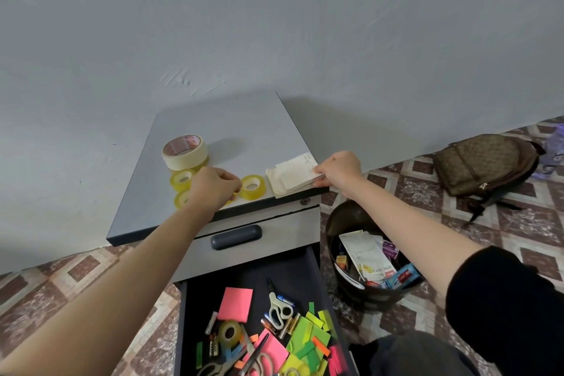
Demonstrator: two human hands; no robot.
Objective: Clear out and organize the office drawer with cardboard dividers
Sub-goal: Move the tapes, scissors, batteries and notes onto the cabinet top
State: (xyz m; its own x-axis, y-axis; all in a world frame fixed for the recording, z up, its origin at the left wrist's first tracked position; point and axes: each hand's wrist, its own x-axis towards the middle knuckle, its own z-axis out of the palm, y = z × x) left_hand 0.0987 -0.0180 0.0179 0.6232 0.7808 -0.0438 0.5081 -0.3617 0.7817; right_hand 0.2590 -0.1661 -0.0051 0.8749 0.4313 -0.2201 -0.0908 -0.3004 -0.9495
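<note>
We are seeing the right hand (337, 169) pinching papers (291, 175) at the near right edge of the cabinet (229, 131). The left hand (213, 189) is hiding a tape roll (232, 198), so we cannot tell its grip. The drawer (274, 268) is lying open nearer, cut off.

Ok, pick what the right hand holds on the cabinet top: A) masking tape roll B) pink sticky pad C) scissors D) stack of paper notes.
D: the right hand pinches the stack of paper notes at the cabinet top's right front corner.
</note>
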